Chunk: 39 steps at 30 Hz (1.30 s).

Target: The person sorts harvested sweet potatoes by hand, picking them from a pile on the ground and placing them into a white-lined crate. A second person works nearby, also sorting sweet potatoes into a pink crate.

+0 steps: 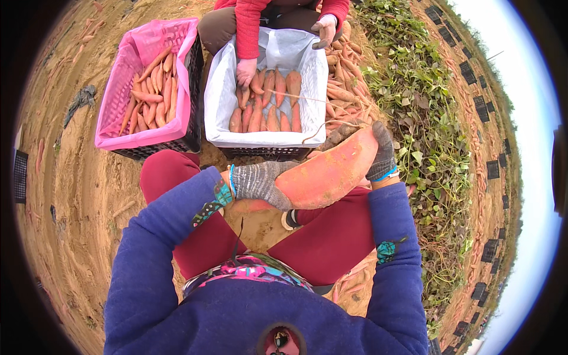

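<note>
A large sweet potato [330,171] with a long thin root at its tip is held between my gloved hands above my right knee. My left hand [264,182], in a grey knitted glove, grips its near left end. The upper right end is in my right hand [382,151], whose glove is soiled dark. Straight ahead stands a crate with a white liner [266,138], holding rows of sweet potatoes [256,116]. Left of it, a crate lined in pink [153,141] holds slimmer sweet potatoes [167,95].
A person in red sleeves [247,33] crouches across the white-lined crate, one gloved hand inside it. Beside that crate on the right lies a heap of sweet potatoes [344,91]. Leafy vines [412,111] run along the right, with black crates [481,108] farther off.
</note>
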Motion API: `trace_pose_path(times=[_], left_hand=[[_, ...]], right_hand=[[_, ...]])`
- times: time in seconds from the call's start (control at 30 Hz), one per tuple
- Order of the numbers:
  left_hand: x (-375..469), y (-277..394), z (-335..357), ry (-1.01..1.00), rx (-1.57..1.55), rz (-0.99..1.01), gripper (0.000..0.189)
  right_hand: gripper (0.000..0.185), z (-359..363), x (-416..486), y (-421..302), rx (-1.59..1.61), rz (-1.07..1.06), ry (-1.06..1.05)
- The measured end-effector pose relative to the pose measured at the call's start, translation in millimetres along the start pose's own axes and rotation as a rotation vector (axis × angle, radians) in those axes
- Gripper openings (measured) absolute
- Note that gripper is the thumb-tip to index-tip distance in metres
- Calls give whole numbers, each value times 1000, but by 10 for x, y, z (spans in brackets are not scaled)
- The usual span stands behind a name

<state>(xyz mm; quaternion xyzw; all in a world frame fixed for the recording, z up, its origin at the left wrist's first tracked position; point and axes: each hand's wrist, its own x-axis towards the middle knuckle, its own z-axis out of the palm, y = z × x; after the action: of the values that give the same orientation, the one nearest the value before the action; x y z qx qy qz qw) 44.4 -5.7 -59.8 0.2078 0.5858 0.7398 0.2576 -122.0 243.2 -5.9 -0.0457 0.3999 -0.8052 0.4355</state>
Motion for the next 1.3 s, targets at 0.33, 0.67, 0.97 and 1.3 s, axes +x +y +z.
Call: trace_pose_path(times=[0.33, 0.67, 0.97, 1.3], left_hand=[[-647, 105, 320, 295, 176, 75, 82], [-1388, 676, 533, 473, 584, -5, 89], [-1621, 819, 682, 631, 850, -13, 100], [-1603, 1036, 758, 635, 1020, 112, 86]], right_hand=[[28, 896, 201, 206, -313, -170, -90], [23, 1640, -15, 149, -605, -194, -416], [28, 1888, -129, 186, -596, -430, -212], [24, 2228, -711, 263, -353, -783, 112]])
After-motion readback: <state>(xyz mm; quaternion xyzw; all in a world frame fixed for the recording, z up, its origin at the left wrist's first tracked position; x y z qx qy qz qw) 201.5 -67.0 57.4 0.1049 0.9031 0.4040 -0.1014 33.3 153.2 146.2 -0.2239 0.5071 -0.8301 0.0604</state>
